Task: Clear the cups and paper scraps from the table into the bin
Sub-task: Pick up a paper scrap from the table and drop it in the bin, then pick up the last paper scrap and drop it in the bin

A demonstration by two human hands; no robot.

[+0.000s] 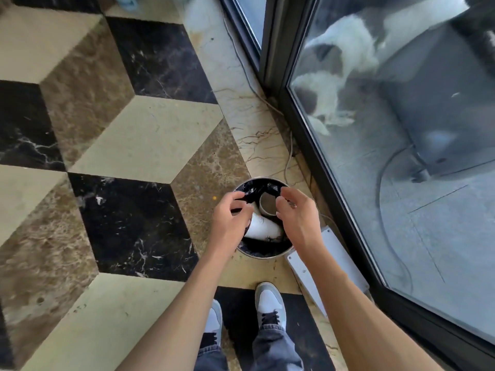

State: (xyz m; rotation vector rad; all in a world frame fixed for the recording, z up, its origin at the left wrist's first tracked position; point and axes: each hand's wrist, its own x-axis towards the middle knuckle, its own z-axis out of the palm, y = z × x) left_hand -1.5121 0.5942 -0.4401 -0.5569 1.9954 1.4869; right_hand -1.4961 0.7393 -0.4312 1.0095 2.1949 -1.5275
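We stand over the bin (263, 254), which sits on the floor (128, 129) just ahead of our shoes (269, 303). Two cups (261, 227) lie inside it, and a glass door (401, 156) runs along its right.

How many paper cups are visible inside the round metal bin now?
2. A white paper cup lies on its side between the hands. A second paper cup stands upright behind it, mouth up. Both are in the round metal bin. More may be hidden under the hands.
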